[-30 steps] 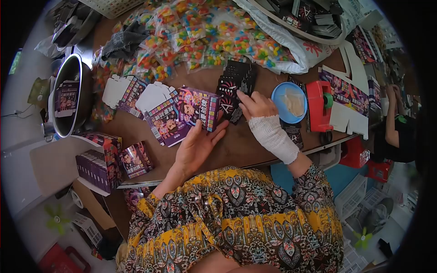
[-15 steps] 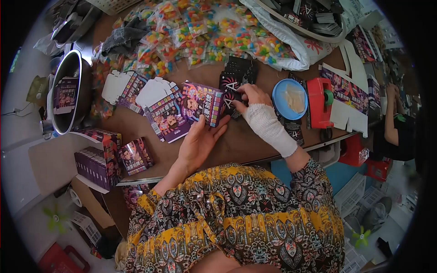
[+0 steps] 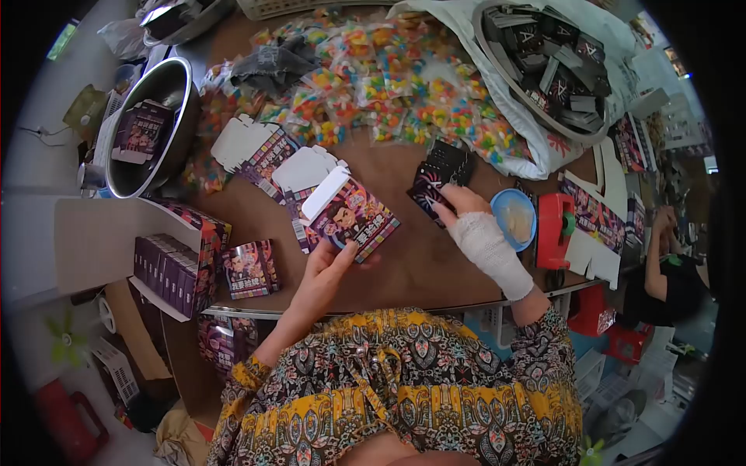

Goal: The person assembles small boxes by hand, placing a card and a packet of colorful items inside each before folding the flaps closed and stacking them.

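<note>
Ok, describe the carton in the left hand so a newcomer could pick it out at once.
Find the heap of multicoloured candy packets at the far side of the brown table. Nearer the camera, the left hand holds a purple printed carton with a cartoon face and a white flap. Similar cartons lie on the table to its left, but only this one is in that hand.

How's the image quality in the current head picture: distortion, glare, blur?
Head view: strong wide-angle distortion, with the brown tabletop's front edge curving and dark corners closing in; head view: bright highlights along the round metal bowl's rim; head view: the green shape at lower left is soft, while the printed figure on the purple cardboard box in the left hand reads fairly clearly.
</note>
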`<state>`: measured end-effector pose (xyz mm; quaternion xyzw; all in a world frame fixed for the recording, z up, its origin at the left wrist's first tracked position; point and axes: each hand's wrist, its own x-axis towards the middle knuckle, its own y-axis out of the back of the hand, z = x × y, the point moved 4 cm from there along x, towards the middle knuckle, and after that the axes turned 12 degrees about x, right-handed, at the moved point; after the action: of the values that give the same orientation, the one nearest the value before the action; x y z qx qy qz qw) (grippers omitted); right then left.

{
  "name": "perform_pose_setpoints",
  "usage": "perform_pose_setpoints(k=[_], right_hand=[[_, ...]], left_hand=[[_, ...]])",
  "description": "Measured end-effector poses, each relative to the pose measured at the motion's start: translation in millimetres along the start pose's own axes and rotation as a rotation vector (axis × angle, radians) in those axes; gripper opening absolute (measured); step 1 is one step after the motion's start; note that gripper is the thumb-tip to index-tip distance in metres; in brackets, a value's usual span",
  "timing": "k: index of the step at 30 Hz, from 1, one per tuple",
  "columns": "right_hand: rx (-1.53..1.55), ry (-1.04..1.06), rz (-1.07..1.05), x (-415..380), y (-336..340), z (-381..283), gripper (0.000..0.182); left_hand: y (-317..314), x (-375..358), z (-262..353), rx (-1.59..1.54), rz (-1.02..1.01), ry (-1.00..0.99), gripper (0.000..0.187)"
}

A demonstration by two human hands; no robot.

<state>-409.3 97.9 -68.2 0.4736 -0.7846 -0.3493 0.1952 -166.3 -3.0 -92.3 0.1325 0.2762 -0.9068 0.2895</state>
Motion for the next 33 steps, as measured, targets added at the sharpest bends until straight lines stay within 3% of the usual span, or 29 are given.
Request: perform_pose_setpoints(k=[2, 4, 6, 7, 9, 13, 15, 16, 18, 20, 22, 24, 27, 29, 31, 33], right_hand=[[0.22, -0.103, 0.029, 45, 4, 4, 0.033], [0.275, 0.175, 0.346, 92, 19, -14, 0.04], [0.439, -0.137, 0.206, 152, 15, 8, 0.043], [0.433, -0.121, 0.203, 182, 5, 17, 0.043], [0.459, -0.343, 0.276, 223, -21, 43, 0.045], [0.419, -0.313, 0.218, 214, -14, 0, 0.051], [0.307, -0.17, 0.247, 219, -18, 19, 0.046], [0.302, -0.169, 0.24, 211, -16, 15, 0.046], [0.353, 0.042, 0.261, 175, -5, -18, 0.04], [0.608, 0.068, 0.066, 139, -5, -51, 0.038], [0.659, 0.035, -0.01, 105, -1, -85, 0.033], [0.644, 0.109, -0.014, 93, 7, -85, 0.034], [0.671, -0.088, 0.119, 100, 20, -45, 0.032], [0.803, -0.088, 0.212, 100, 23, -42, 0.031], [0.59, 0.116, 0.205, 109, 19, -25, 0.035], [0.557, 0.024, 0.2, 122, 9, -19, 0.037]], left_hand=[[22, -7, -3, 0.127, 0.112, -0.125, 0.03], [30, -17, 0, 0.158, 0.145, -0.133, 0.031], [36, -23, 1, 0.087, 0.176, -0.161, 0.035], [36, -25, 2, 0.059, 0.196, -0.192, 0.04], [35, -26, 9, 0.052, 0.22, -0.225, 0.043], [51, -25, 10, 0.035, 0.193, -0.24, 0.052], [52, -21, 12, 0.01, 0.17, -0.22, 0.053], [49, -18, 21, 0.019, 0.181, -0.28, 0.054], [46, -14, 31, 0.036, 0.21, -0.358, 0.051], [54, -11, 28, 0.121, 0.208, -0.388, 0.044], [54, -13, 31, 0.147, 0.232, -0.326, 0.038], [53, -12, 29, 0.261, 0.224, -0.293, 0.036], [47, -22, 29, 0.266, 0.203, -0.272, 0.036], [45, -27, 27, 0.279, 0.2, -0.276, 0.036], [49, -27, 18, 0.264, 0.226, -0.235, 0.035], [50, -28, 15, 0.248, 0.23, -0.226, 0.035]])
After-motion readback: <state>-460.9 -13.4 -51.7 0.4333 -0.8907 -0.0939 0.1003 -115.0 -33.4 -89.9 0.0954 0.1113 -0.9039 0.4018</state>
